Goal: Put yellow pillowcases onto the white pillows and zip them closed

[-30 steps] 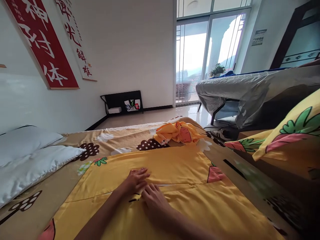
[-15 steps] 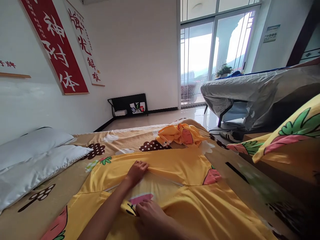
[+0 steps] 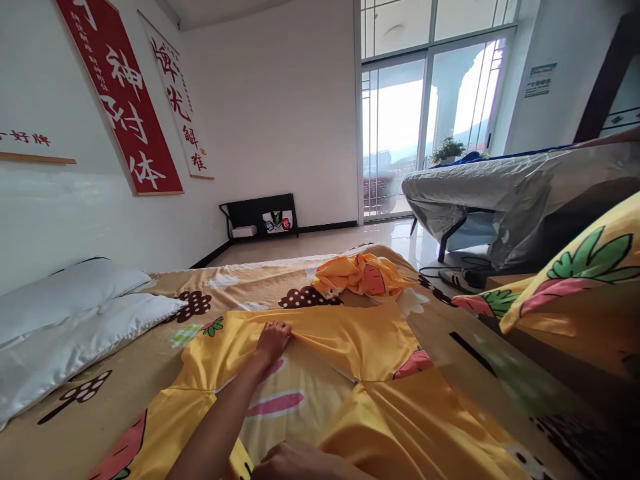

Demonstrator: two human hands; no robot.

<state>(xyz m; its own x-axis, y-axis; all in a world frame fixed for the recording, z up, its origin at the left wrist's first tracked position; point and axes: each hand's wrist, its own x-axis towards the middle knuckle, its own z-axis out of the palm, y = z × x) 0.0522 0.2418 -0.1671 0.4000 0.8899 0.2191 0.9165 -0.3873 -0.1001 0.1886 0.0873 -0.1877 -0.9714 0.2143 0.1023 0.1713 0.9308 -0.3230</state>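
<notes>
A yellow duvet cover (image 3: 400, 413) printed with pink carrots is spread over the bed, with a wide slit across its middle. Through the slit shows pale inner fabric with pink shapes. My left hand (image 3: 274, 339) is closed on the far edge of the slit, bunching the cloth there. Low in the view, my right hand (image 3: 293, 461) is closed at the near edge of the slit; its fingertips are partly hidden. A crumpled orange-yellow cloth (image 3: 363, 275) lies beyond the cover.
White pillows (image 3: 75, 327) lie on the left of the patterned bed sheet (image 3: 240, 263). More carrot-printed yellow fabric (image 3: 590, 287) rises at the right. Behind it stand a plastic-draped table (image 3: 460, 187) and a shoe (image 3: 455, 279). A low black rack (image 3: 245, 213) is against the wall.
My right hand has moved toward me with the near edge, and the slit gapes wider. My left hand stays on the far edge. The view has tilted up slightly.
</notes>
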